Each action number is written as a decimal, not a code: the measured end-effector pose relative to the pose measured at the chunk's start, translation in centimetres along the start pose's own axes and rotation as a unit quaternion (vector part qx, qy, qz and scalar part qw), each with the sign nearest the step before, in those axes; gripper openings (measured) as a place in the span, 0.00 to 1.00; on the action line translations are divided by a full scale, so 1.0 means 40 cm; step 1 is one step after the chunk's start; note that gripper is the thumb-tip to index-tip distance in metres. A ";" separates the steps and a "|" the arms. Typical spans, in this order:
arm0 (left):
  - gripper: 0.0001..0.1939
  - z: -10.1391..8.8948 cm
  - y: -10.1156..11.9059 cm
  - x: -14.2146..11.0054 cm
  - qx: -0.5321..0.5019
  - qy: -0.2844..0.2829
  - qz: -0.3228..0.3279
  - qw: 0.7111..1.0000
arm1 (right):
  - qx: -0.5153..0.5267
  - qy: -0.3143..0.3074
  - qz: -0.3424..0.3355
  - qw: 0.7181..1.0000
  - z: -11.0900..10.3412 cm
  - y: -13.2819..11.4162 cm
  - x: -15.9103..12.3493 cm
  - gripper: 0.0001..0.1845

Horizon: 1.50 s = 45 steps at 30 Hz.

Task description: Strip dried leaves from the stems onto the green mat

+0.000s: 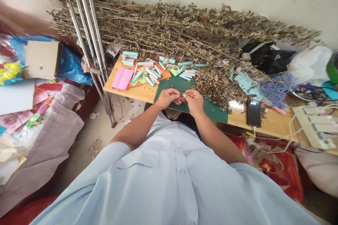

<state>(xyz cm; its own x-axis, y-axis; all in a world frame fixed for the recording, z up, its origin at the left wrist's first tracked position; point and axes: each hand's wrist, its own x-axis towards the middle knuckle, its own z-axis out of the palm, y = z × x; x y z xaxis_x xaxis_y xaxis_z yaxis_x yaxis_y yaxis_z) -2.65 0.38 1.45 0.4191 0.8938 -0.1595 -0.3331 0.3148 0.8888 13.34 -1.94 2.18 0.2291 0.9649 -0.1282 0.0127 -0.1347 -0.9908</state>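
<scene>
My left hand (168, 98) and my right hand (194, 101) meet over the near edge of a green cutting mat (173, 83). Thumbs and fingertips of both are pinched together, nearly touching. A small dark bit, looking like dried leaf, shows between the fingertips, too small to make out surely. Just right of my right hand lies a heap of dried leaves (218, 84). Beyond the hands, several light blue and pink paper rolls (154, 72) are scattered on the wooden table (113, 83). A folded pink paper stack (123, 78) lies at the left.
Long dried leafy stalks (169, 24) stretch along the wall. Metal crutches (91, 38) stand at the table's left end. To the right are a black phone (254, 113) with a cable, purple yarn (277, 86) and a white power strip (314, 126).
</scene>
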 end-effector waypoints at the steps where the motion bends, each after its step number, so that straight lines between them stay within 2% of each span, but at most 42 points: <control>1: 0.23 0.000 -0.001 0.000 -0.002 0.001 0.002 1.000 | 0.007 0.009 -0.001 1.000 0.001 -0.001 0.000 0.18; 3: 0.23 0.001 0.000 0.000 0.000 -0.003 0.003 1.000 | -0.005 0.007 -0.021 1.000 0.001 -0.005 -0.003 0.18; 9: 0.22 0.004 0.004 -0.001 0.007 -0.006 -0.003 1.000 | -0.102 -0.053 -0.103 0.988 -0.012 -0.026 -0.020 0.14; 14: 0.20 0.007 0.006 -0.003 0.017 -0.009 0.006 1.000 | -0.156 -0.054 -0.143 0.976 -0.018 -0.026 -0.025 0.14; 17: 0.20 0.008 0.010 -0.005 0.028 -0.011 -0.001 1.000 | -0.168 -0.035 -0.137 0.976 -0.015 -0.021 -0.021 0.12; 21: 0.22 0.010 0.009 -0.005 0.022 -0.013 -0.002 1.000 | -0.125 -0.015 -0.095 0.987 -0.011 -0.015 -0.013 0.13; 27: 0.19 0.013 -0.001 0.000 0.028 0.009 -0.002 1.000 | -0.122 -0.013 -0.089 0.988 -0.012 -0.013 -0.011 0.14; 32: 0.17 0.002 0.002 0.004 0.003 -0.009 -0.020 1.000 | -0.078 -0.012 -0.065 0.995 -0.009 -0.022 -0.015 0.15; 38: 0.17 -0.007 0.001 0.005 -0.030 -0.031 -0.021 0.999 | -0.090 -0.004 -0.073 0.993 -0.009 -0.027 -0.014 0.15; 45: 0.18 -0.003 -0.008 0.001 0.000 -0.025 -0.001 1.000 | -0.096 -0.013 -0.081 0.992 -0.015 -0.029 -0.017 0.15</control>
<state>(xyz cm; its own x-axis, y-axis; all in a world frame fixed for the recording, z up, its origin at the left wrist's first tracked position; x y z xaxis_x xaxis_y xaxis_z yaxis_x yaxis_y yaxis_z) -2.64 0.37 1.10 0.4617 0.8758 -0.1405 -0.3323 0.3176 0.8881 13.75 -2.57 3.42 0.1846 0.9824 0.0278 0.2338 -0.0165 -0.9721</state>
